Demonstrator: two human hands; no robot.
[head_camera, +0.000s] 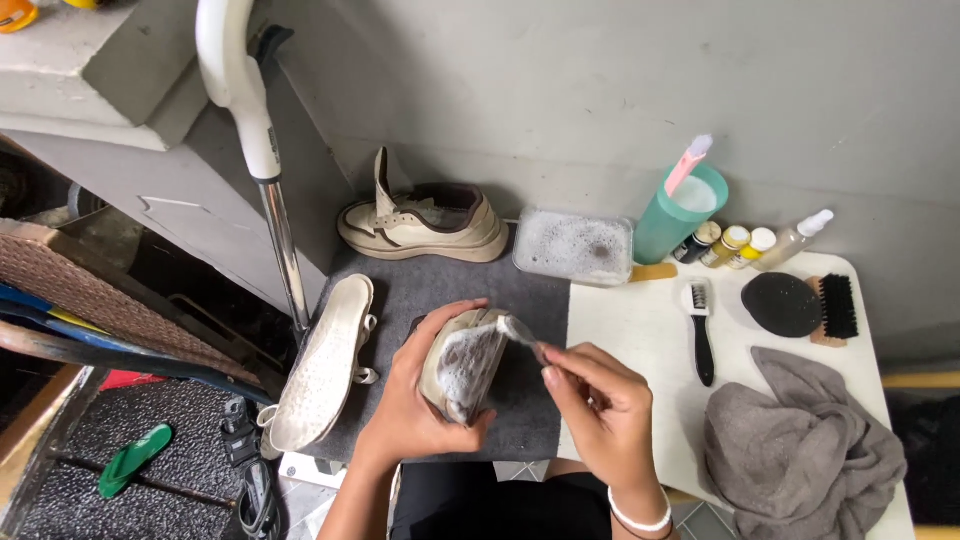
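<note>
The left hand (415, 400) grips the foamy cream sneaker (462, 365) sole-up at the worktop's (640, 330) front edge, so the right hand (600, 410), its fingers (560, 372) pinched on a small brush (522, 334), can scrub it.

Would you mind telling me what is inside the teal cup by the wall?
A pink-handled brush stands tilted in the teal cup, its top sticking out above the rim. The cup's wall hides the brush's lower end and anything else inside.

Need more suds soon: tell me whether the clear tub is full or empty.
Partly full: the clear tub holds white foam across its bottom; depth cannot be told.
</note>
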